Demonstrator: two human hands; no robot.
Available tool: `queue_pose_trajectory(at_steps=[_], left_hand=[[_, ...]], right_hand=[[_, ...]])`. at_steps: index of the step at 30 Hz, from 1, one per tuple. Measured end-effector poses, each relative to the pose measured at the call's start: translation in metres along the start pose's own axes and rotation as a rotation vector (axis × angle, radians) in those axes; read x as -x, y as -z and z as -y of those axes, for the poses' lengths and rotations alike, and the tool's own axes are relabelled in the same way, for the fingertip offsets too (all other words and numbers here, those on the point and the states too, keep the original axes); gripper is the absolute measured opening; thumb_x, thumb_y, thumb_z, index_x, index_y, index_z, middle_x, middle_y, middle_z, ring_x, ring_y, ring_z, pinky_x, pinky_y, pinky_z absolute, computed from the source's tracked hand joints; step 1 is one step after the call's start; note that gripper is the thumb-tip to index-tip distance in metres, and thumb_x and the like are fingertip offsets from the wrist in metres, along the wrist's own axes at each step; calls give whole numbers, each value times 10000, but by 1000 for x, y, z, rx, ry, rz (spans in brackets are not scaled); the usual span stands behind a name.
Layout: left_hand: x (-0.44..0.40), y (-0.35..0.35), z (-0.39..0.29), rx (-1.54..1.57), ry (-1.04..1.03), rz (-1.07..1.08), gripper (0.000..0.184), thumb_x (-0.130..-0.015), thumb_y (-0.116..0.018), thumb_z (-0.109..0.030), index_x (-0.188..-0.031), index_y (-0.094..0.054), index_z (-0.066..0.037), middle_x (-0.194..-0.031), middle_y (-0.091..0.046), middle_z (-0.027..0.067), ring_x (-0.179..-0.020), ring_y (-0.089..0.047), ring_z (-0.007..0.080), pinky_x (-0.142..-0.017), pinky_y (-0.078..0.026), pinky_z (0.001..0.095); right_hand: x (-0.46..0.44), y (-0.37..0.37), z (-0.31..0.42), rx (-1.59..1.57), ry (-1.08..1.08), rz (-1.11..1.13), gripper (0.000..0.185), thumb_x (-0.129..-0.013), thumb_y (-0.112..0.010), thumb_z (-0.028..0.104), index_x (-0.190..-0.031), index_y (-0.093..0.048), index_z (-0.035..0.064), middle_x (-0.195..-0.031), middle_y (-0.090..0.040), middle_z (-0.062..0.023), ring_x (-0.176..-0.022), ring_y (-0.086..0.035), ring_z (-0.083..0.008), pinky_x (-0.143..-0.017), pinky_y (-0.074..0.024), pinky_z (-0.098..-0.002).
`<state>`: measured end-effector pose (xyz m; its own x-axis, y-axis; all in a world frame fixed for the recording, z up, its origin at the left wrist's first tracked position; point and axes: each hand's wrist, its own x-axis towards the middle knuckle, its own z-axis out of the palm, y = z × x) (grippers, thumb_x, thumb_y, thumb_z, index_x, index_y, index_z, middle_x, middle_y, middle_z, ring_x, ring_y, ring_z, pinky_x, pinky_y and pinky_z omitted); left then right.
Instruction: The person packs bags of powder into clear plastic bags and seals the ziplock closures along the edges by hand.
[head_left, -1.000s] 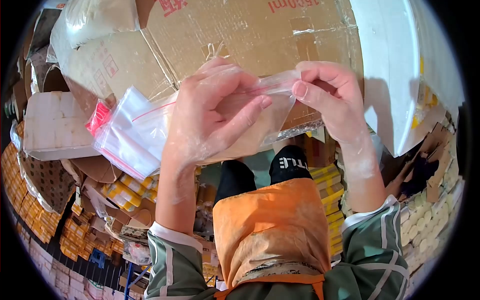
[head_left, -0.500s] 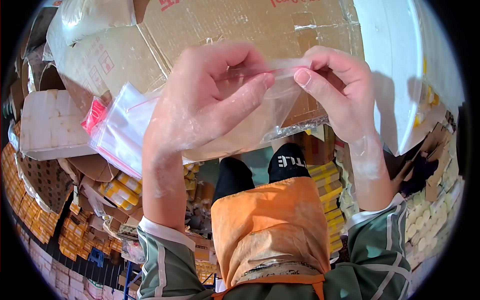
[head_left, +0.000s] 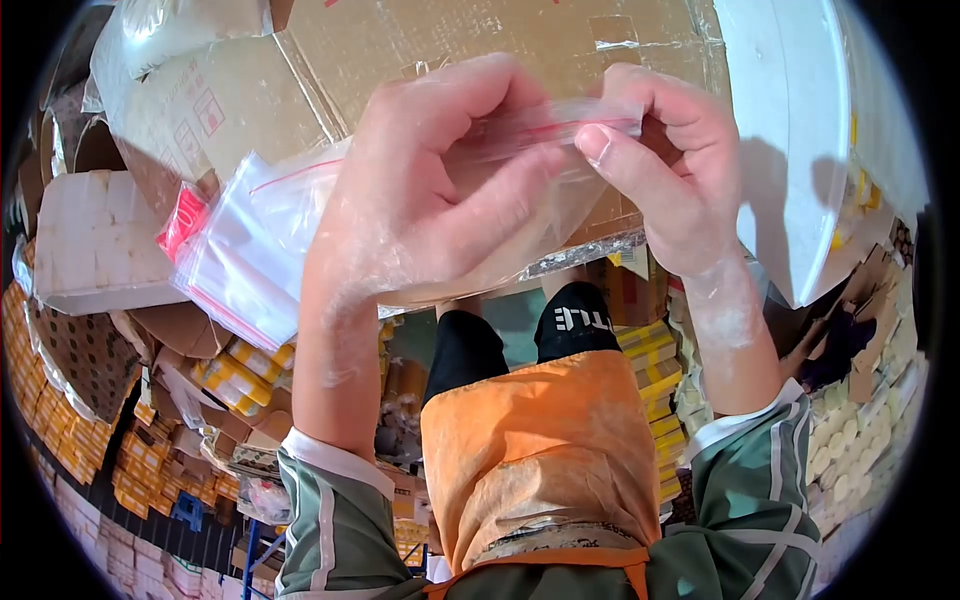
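The clear plastic bag with a red strip along its mouth (head_left: pixel 565 200) is held up over the near edge of the large brown cardboard box (head_left: pixel 450 35). The right hand (head_left: pixel 680 185) pinches its right end between thumb and forefinger; the left hand (head_left: pixel 400 190) curls around its left part (blur hides whether those fingertips close on it). If the pinch loosened, the powdery, slippery-looking film could slide away; uneven pulling might tear it. Left lie flat, clear red-edged bags (head_left: pixel 245 270), beside a red plastic packet (head_left: pixel 184 220).
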<state>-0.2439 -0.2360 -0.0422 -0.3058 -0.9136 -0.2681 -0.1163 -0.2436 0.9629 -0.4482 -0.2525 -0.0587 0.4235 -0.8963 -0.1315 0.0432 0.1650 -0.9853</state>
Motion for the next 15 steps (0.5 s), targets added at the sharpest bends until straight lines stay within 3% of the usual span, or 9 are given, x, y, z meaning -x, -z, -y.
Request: queue_pose_trajectory(at_steps=[3,6,8,12,15], left_hand=[[1,1,2,-139,-141,21,199,-815,-679,-135,-879,-570,18,-763,-519,-32,-724,-463,46,-624,-359,193],[11,-3,0,-111,13,-13,196,-797,-674,-123,-876,-562,17,-750,-521,-25,-716,-467,46,-614,-359,192],[15,-5,3,-23,31,-90,193,-787,-677,-145,-789,-566,13,-627,-509,62,-595,-452,94,-539,-415,266],[26,-7,3,94,123,-69,190,-789,-677,-164,-789,-579,-1,-630,-522,55,-593,-464,95,-540,-416,262],[30,-6,3,-51,3,-43,195,-784,-682,-179,-784,-583,-11,-639,-551,70,-587,-516,120,-548,-427,268]], right_hand=[[3,-2,-2,-29,-13,6,80,-861,-654,33,-802,-603,14,-735,-549,50,-690,-487,-5,-610,-404,-181],[5,-15,5,-58,-83,-32,117,-854,-654,29,-768,-576,18,-727,-527,52,-689,-465,-3,-615,-388,-181],[5,-17,6,-65,-126,-49,141,-848,-654,23,-746,-558,21,-726,-515,53,-691,-450,-1,-616,-376,-178],[8,-10,-2,-25,12,110,126,-829,-653,5,-739,-566,18,-731,-495,25,-697,-446,-32,-618,-362,-200],[11,-9,-7,-61,76,171,107,-825,-656,6,-748,-581,13,-722,-473,9,-686,-446,-63,-614,-359,-220]])
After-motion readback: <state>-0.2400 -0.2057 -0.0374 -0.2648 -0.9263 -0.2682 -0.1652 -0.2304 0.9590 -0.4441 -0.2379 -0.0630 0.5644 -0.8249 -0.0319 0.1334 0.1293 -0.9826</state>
